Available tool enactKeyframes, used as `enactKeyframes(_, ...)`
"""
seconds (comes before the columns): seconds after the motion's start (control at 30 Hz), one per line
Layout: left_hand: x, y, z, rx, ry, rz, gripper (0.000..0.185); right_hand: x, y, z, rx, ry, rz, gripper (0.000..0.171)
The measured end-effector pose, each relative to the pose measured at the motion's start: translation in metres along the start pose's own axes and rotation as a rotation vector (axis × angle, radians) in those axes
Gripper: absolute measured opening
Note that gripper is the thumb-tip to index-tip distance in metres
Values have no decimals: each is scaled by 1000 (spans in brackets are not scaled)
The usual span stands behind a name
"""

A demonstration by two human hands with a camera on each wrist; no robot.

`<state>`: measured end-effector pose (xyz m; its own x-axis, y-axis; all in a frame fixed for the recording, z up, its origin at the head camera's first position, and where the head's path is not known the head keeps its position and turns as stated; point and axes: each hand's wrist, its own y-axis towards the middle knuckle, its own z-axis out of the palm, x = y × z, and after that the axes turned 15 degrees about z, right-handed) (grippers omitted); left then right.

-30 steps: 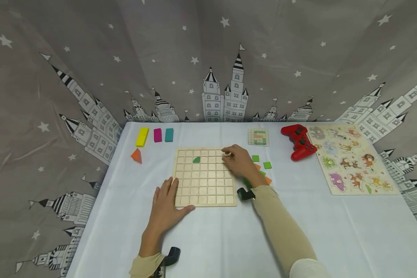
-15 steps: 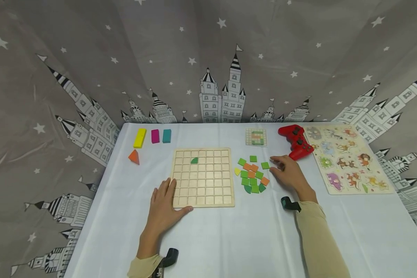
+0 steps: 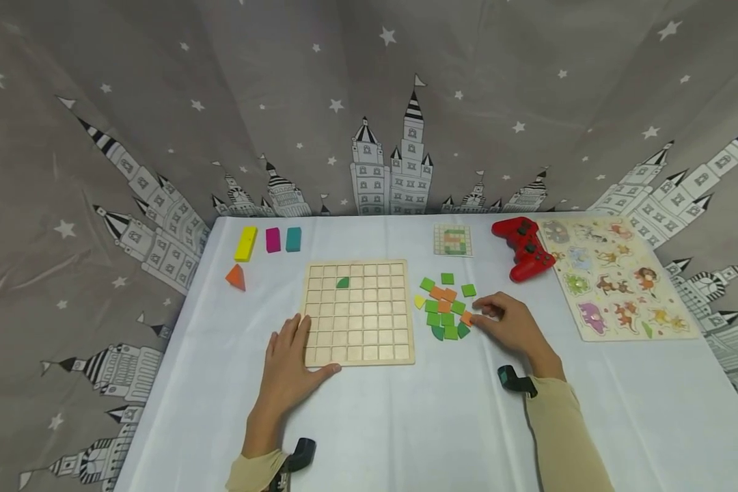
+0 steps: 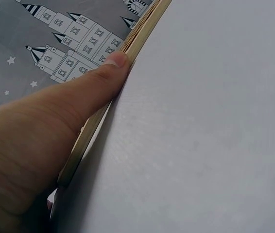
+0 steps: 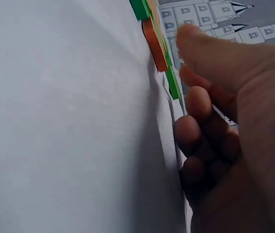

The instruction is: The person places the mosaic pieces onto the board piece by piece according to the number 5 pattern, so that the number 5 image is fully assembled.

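In the head view, the wooden grid board (image 3: 359, 321) lies flat, with one green quarter-circle tile (image 3: 342, 283) in an upper cell. My left hand (image 3: 290, 369) rests at the board's lower left corner. Its thumb (image 4: 111, 65) touches the front edge in the left wrist view. My right hand (image 3: 512, 329) is beside the right side of a loose group of tiles, fingers loosely bent and holding nothing. Nearest to its thumb is an orange square tile (image 3: 467, 318); the right wrist view has a small gap between the hand and that orange tile (image 5: 154, 46).
Green square tiles (image 3: 447, 319) and a yellow tile (image 3: 419, 301) lie in the group. A small pattern card (image 3: 452, 240), a red game controller (image 3: 523, 249) and an animal puzzle (image 3: 615, 280) are behind and right. Several coloured blocks (image 3: 246, 244) stand at the back left.
My right hand has moved from the board's right edge to the right side of the tile group, then slightly nearer the orange tile. The left hand stays at the board's corner.
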<state>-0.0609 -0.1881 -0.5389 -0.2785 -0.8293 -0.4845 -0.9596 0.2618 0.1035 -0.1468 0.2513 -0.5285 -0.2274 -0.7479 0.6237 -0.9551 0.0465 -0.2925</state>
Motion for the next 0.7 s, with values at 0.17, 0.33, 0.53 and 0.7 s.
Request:
enactKeyframes(0.17,0,0,0,-6,7,1,116,-2,-3,4,-6,-8,-24,28)
enactKeyframes(0.33,1,-1,0,-1,7,-1,116,-4,-4,6,-42,-31,-47,26)
enactKeyframes(0.53,0,-1,0,1,-1,-7,116,-5,-6,7,-40,-67,-33,34)
enactKeyframes(0.7,-1,-1,-1,5,1,-9,116,-5,-8,8,-57,-76,-43,33)
